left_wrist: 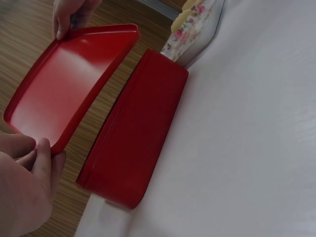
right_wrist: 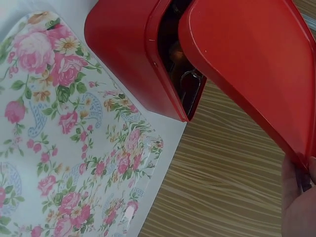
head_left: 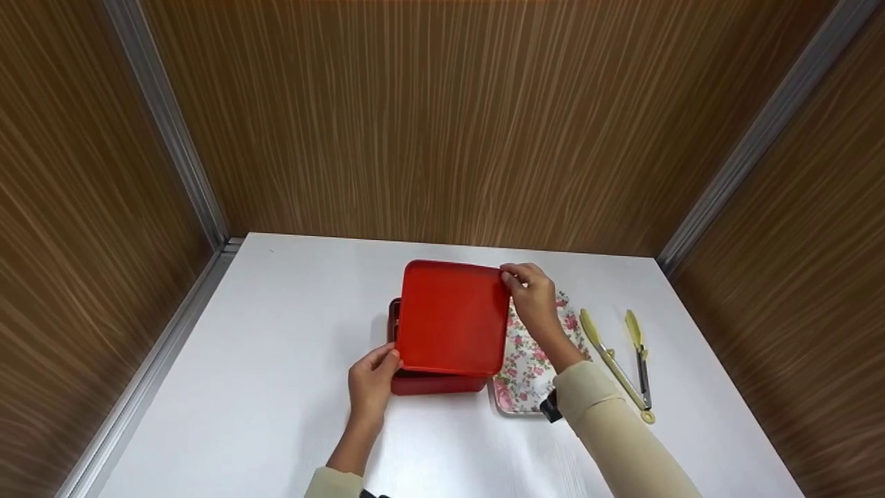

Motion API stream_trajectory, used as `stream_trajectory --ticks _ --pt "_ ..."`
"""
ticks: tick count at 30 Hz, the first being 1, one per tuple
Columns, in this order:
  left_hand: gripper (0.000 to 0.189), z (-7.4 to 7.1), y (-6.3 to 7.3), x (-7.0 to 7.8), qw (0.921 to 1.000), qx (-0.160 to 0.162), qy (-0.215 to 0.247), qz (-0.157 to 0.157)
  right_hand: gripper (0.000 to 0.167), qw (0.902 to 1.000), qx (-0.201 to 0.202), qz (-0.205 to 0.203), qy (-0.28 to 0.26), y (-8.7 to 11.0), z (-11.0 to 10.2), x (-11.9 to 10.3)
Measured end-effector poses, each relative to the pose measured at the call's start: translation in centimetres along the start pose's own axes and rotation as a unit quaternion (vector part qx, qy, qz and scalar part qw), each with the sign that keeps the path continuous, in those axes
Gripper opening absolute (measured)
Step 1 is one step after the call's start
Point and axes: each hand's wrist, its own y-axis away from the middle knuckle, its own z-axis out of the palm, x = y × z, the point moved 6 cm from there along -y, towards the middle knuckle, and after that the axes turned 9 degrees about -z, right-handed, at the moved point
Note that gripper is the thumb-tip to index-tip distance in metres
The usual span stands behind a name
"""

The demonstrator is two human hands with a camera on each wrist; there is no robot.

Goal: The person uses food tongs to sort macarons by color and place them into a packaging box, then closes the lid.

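Observation:
Both hands hold a square red lid (head_left: 453, 318) above a red box (head_left: 439, 384), its underside tilted toward the head camera. My left hand (head_left: 371, 384) pinches the lid's near left corner. At the far right corner, my right hand (head_left: 534, 297) grips the rim between thumb and fingers. In the left wrist view a gap shows between the lid (left_wrist: 69, 84) and the box (left_wrist: 133, 128). Through the opening in the right wrist view, something brownish and a clear shiny item (right_wrist: 190, 81) show inside the box; most of the inside is hidden by the lid.
A floral tray (head_left: 525, 373) lies just right of the box, partly under my right forearm. Farther right on the white table (head_left: 276, 332) are open tongs (head_left: 615, 363) with yellow tips. Wood-patterned panels (head_left: 415, 124) enclose the back and sides.

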Motion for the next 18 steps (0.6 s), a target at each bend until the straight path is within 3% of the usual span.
stream_trajectory --ticks 6,18 --pt "0.031 0.1 -0.6 -0.2 0.9957 -0.015 0.088 -0.025 0.022 0.9989 0.013 0.024 -0.037 0.4 -0.2 0.1" --pt "0.032 0.1 -1.8 -0.6 0.9964 0.012 0.069 -0.047 0.027 0.9812 0.033 0.111 -0.155 1.7 -0.3 0.0"
